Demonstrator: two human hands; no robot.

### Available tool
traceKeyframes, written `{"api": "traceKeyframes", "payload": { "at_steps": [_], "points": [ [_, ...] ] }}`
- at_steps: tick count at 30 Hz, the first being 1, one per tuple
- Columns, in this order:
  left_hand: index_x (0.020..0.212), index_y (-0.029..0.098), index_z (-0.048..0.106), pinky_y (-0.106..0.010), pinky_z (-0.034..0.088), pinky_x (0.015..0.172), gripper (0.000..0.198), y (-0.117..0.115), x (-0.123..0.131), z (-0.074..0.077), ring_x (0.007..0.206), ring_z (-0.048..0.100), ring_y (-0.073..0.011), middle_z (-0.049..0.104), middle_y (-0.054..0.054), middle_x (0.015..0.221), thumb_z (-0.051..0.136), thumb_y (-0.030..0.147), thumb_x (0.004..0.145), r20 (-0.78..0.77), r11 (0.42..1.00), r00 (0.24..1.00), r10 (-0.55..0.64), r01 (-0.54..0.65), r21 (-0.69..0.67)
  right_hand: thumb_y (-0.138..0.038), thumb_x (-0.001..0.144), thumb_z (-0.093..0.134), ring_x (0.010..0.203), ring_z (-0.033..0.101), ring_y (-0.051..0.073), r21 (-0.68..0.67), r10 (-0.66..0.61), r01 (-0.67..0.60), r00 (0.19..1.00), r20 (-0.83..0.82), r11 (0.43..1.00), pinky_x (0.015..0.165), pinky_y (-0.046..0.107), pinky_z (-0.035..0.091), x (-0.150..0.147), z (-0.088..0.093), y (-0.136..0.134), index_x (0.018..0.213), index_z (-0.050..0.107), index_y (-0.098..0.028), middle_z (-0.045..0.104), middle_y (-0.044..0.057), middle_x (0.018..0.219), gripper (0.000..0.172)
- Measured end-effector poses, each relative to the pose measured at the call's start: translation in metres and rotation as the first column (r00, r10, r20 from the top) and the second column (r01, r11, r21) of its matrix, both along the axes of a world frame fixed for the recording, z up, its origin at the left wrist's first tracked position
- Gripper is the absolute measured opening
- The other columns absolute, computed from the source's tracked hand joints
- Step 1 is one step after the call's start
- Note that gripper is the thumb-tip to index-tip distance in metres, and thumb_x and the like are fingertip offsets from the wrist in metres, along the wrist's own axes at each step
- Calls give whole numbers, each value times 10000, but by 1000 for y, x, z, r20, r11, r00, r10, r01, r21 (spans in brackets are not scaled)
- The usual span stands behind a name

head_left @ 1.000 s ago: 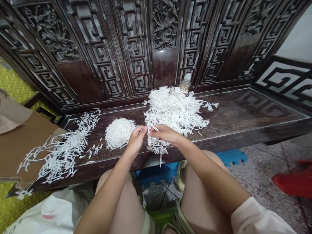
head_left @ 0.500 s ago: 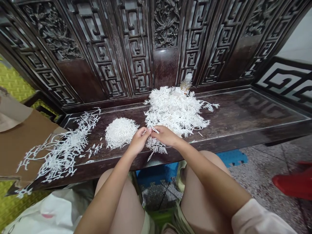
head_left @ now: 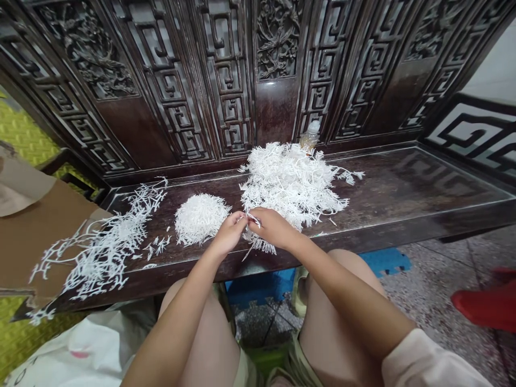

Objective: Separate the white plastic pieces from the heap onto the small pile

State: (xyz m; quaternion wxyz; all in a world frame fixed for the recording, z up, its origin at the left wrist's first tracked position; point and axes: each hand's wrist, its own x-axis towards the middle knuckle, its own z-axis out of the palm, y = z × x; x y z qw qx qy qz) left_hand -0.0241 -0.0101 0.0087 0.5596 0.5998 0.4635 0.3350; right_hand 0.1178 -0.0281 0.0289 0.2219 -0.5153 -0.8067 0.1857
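My left hand (head_left: 230, 231) and my right hand (head_left: 272, 226) meet at the front of the dark wooden bench (head_left: 382, 204). Both are closed in a pinch on a small white branched piece (head_left: 253, 219) between their fingertips. Right behind them rises a large heap of white branched pieces (head_left: 290, 180), part of it also lying under my hands. A smaller round pile of short white bits (head_left: 200, 217) sits just left of my left hand. Farther left, thin bare white branches (head_left: 116, 242) lie in a loose tangle, with a few scraps beside them.
A clear bottle (head_left: 311, 134) stands behind the large heap, against the carved wooden backrest (head_left: 276, 107). Brown cardboard (head_left: 44, 231) lies at the left end. A white bag (head_left: 80, 344) is at the lower left, a red object (head_left: 484, 306) on the floor at right.
The white piece between my fingertips has turned slightly, and my fingers have shifted a little. The piles look the same.
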Motion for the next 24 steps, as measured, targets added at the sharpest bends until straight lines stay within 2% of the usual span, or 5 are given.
{"api": "traceKeyframes", "payload": {
  "at_steps": [5,10,18,24],
  "points": [
    [645,162,472,-199,301,554,125,1,4,-4,565,386,-85,433,36,587,442,263,711,-2,998,999,35,-35,43,-201,777,409,648,420,104,11,-5,4,998,66,1000,593,219,261,0,7,-2,732,511,-155,511,22,723,120],
    [644,157,468,-209,318,589,122,4,7,-3,602,406,-97,458,23,616,418,253,701,-19,999,1000,-2,3,42,-213,784,418,677,431,111,23,-32,30,995,100,999,597,221,264,-1,12,-4,785,526,-162,516,33,777,119],
    [674,163,481,-243,340,652,132,2,8,0,672,442,-132,493,9,659,399,259,712,-139,995,990,-31,44,90,-201,771,446,685,454,123,8,-11,10,992,124,1000,576,231,262,1,12,-4,818,532,-167,539,46,821,104],
    [685,172,472,-237,328,651,134,7,9,1,674,435,-126,472,15,657,370,249,725,-145,990,989,10,10,139,-221,778,447,690,467,132,60,-61,52,986,153,997,563,241,248,-3,8,1,816,532,-172,558,50,833,106]
  ]
}}
